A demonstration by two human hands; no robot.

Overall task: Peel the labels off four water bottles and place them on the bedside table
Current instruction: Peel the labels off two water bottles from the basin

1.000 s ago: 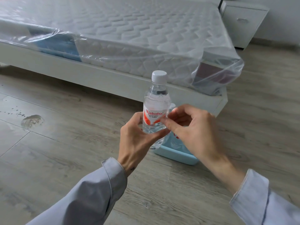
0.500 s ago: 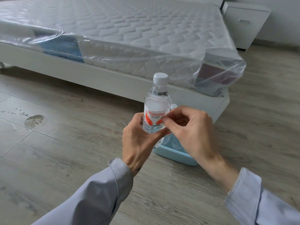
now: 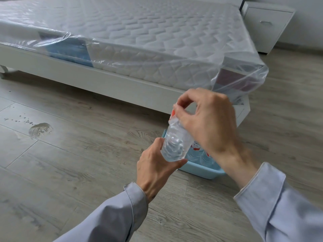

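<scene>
bottle (image 3: 175,142) now tipping away, label (image 3: 173,114) lifting off | left hand (image 3: 155,170) clamping its base | right hand (image 3: 204,119) above, pinching label | blue bin (image 3: 201,169) sitting beneath

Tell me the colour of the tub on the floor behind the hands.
Light blue tub, seen in the head view, its only view.

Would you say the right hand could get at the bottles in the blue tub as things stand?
Probably not yet: the right hand is pinching the label on the held bottle, though the blue tub sits open just below.
</scene>
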